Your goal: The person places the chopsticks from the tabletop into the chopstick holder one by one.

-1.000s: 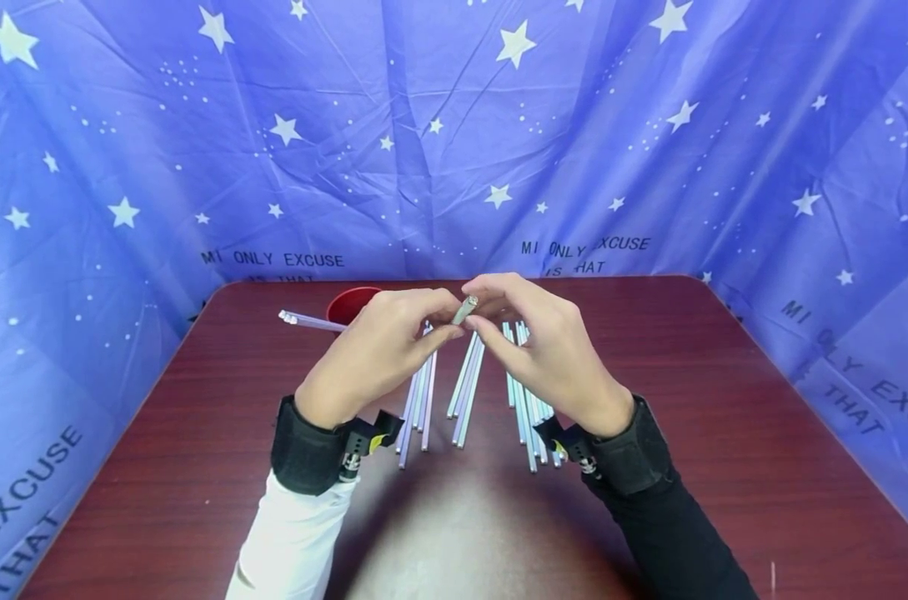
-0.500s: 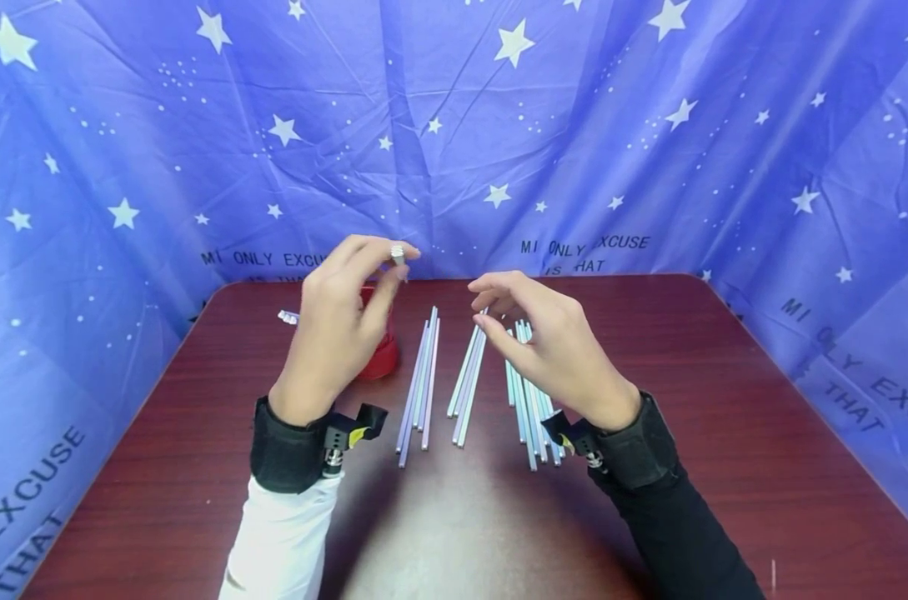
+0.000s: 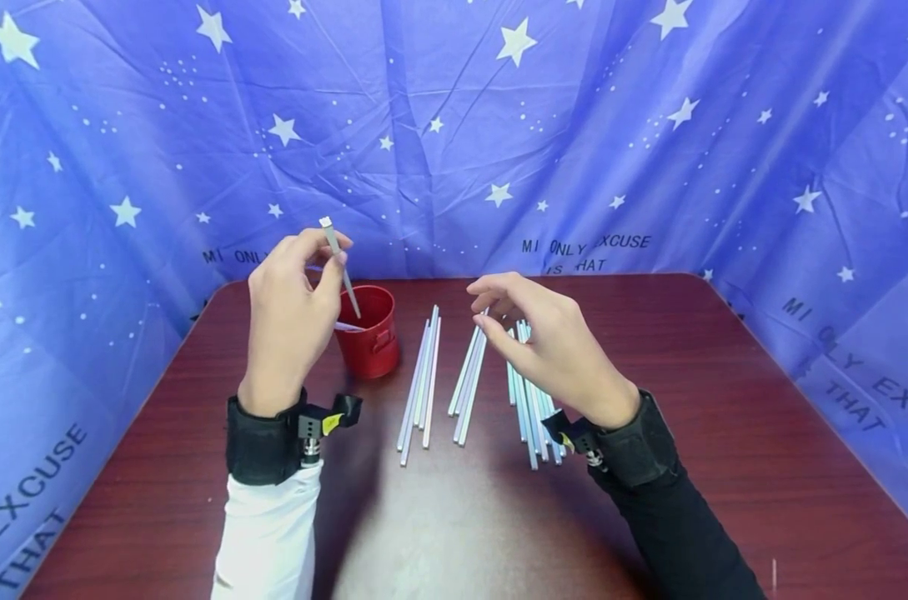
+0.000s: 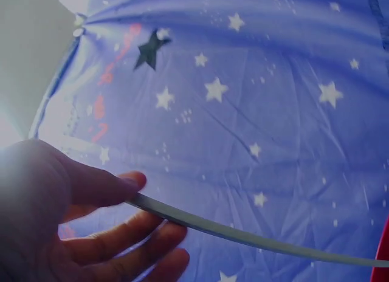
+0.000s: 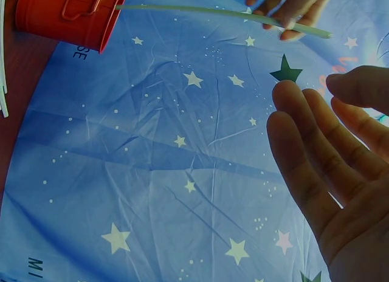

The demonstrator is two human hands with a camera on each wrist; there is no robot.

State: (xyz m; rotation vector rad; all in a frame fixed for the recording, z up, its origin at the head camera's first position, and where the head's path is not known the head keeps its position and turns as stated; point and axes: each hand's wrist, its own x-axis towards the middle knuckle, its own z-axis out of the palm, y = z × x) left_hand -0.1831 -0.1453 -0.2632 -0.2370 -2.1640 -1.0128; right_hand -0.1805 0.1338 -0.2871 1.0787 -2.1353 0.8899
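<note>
My left hand (image 3: 292,292) pinches a thin pale straw (image 3: 341,267) between thumb and fingers, held steeply with its lower end inside the small red bucket (image 3: 368,342). The left wrist view shows the same straw (image 4: 243,233) running from my fingers (image 4: 115,191) toward the red rim. My right hand (image 3: 536,333) hovers with relaxed, slightly curled fingers and holds nothing, above the rows of pastel straws (image 3: 469,375) lying on the dark red table (image 3: 724,417). The right wrist view shows my empty right hand (image 5: 328,172), the bucket (image 5: 67,17) and the held straw (image 5: 225,13).
Three loose groups of straws lie side by side: one (image 3: 419,383) next to the bucket, a middle one, and a larger pile (image 3: 532,400) under my right wrist. A blue star-printed cloth (image 3: 649,125) encloses the table on three sides.
My left hand took the straw away from my right hand, carried it left and up, and tipped its lower end into the red bucket. The right hand stayed in place, empty.
</note>
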